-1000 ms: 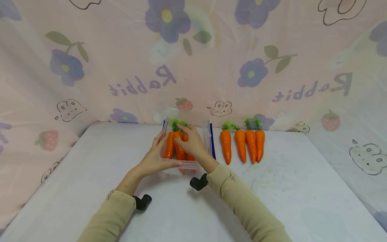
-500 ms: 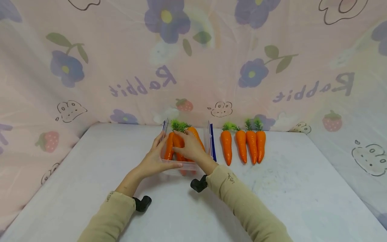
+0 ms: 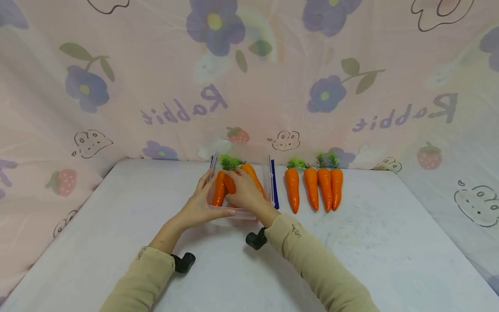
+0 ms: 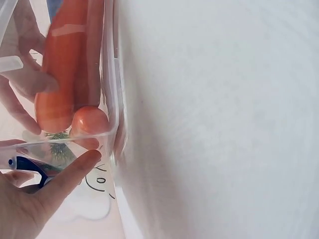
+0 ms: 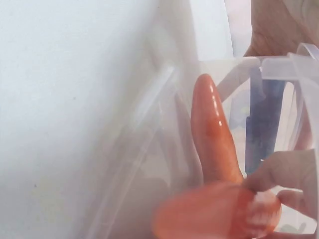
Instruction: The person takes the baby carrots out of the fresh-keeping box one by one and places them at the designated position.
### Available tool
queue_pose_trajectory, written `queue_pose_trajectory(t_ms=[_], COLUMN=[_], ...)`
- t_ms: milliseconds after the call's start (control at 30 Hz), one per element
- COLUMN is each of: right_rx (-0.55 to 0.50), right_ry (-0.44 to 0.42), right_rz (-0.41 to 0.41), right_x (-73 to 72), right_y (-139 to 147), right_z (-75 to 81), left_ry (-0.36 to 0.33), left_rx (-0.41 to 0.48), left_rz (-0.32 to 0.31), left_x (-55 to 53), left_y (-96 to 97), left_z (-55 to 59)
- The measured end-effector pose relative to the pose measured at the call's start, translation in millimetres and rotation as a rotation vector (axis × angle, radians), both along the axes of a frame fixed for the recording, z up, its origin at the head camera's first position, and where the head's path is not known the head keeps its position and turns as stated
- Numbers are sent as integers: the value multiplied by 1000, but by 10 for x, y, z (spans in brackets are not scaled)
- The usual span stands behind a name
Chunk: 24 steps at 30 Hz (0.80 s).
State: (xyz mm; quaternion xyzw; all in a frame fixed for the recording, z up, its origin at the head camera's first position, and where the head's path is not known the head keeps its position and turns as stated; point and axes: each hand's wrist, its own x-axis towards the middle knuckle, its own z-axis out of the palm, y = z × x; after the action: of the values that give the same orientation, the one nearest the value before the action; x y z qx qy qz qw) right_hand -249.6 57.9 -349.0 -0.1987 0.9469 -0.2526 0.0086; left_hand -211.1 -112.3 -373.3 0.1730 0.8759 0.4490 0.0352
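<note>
In the head view a clear plastic box (image 3: 242, 214) holds several orange carrots with green tops. My left hand (image 3: 198, 205) grips its front left corner, thumb along the front wall and fingers on the left side. My right hand (image 3: 246, 191) reaches inside, thumb and fingers round a middle carrot (image 3: 229, 183). To the left of it lies another carrot (image 3: 218, 190), and one more carrot (image 3: 254, 177) leans along the right side. Through the wall in the left wrist view, my right fingertips (image 4: 47, 83) press against a carrot (image 4: 65, 64).
Several more carrots (image 3: 291, 190) lie in a row on the white table (image 3: 366, 242), right of the box. A blue-edged side flap (image 3: 275, 186) stands out at the box's right. A patterned cloth (image 3: 253, 112) hangs behind the table.
My right hand has sunk lower into the box and closed round the middle carrot, which has shifted. The right-hand carrot has come into view, leaning. My left hand keeps its place.
</note>
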Motion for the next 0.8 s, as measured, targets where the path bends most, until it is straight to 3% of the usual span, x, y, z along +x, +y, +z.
queue_pose_trajectory(t_ms=[167,400,800], right_rx=[-56,-157,-417], right_ry=[35,0,186], right_rz=[-29,-114,-133], right_x=[11,-7,-31], right_y=[13,34,63], right_z=[-12,-23,-19], left_ry=[5,-1,-2], left_rx=[-3,-5,-12], left_rz=[6,5,15], left_x=[3,-3,6], left_y=[-2,17,15], left_z=[-1,-11,-5])
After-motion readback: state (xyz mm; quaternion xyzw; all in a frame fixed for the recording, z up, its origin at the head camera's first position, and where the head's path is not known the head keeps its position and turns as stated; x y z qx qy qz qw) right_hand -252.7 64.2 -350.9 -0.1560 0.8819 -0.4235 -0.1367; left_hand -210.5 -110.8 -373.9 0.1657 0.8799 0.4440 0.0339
